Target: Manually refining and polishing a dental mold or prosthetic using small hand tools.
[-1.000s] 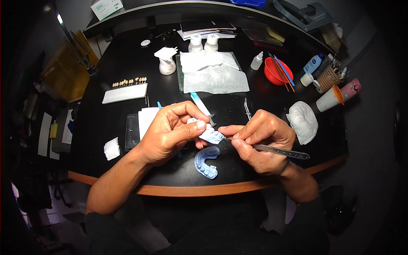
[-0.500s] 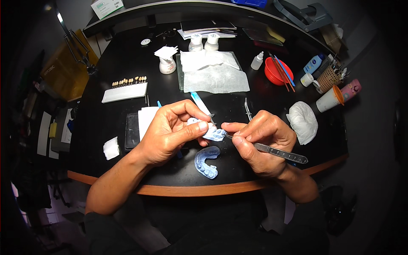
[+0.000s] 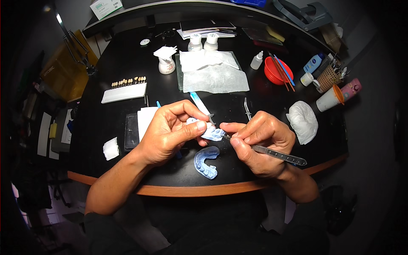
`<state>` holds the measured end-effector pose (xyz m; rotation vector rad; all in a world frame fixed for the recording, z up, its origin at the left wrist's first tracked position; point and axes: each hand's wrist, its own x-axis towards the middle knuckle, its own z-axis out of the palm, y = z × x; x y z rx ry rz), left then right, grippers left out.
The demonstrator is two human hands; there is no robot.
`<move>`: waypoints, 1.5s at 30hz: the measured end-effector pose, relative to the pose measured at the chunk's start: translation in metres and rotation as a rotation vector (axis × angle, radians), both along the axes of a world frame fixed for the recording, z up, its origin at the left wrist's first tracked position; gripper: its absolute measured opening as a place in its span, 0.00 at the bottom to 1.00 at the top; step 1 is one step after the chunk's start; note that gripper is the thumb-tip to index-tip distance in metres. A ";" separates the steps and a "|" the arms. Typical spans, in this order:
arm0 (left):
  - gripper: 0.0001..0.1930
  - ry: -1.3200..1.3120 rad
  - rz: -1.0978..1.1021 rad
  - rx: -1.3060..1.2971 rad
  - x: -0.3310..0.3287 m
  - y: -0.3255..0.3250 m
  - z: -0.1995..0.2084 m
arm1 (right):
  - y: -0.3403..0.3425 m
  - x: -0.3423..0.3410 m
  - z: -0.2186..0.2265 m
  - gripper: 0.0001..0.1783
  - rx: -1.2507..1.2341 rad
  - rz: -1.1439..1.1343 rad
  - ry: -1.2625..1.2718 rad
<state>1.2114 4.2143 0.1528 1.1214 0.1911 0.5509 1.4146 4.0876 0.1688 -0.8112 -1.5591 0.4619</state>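
Between the thumb and fingers of my left hand (image 3: 172, 129) is a pale blue dental cast (image 3: 213, 134) with tooth shapes, partly hidden by the fingers. My right hand (image 3: 267, 142) grips a scalpel (image 3: 278, 154) with a flat, marked metal handle, pen-fashion. Its tip meets the right end of the cast, though whether it touches is too small to tell. On the black table just below lies a second blue dental cast (image 3: 205, 166), horseshoe-shaped. Behind my left fingers a blue-and-white tube or syringe (image 3: 198, 102) rests on the table.
Farther back lies a glass slab (image 3: 180, 80) under white tissue sheets. To the left is a white tray of tooth shade tabs (image 3: 124, 93). On the right are a red bowl (image 3: 272, 75) with brushes, a crumpled white bundle (image 3: 302, 123) and metal tweezers (image 3: 247, 109).
Almost nothing differs. The scalpel and my right hand have shifted very slightly left, with the handle turned a little; my left hand keeps its hold on the cast.
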 end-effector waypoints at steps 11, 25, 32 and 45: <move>0.07 0.005 -0.031 -0.020 -0.002 0.003 -0.001 | 0.001 0.004 0.004 0.13 0.007 0.028 -0.033; 0.08 0.018 -0.040 -0.004 -0.002 0.000 0.002 | 0.001 0.005 0.004 0.11 -0.030 0.099 0.120; 0.07 0.007 -0.011 0.015 -0.001 -0.003 0.004 | 0.002 0.003 0.002 0.10 0.010 0.005 0.153; 0.07 -0.010 -0.003 0.042 -0.001 -0.003 0.002 | 0.002 0.003 0.002 0.11 -0.008 -0.011 0.044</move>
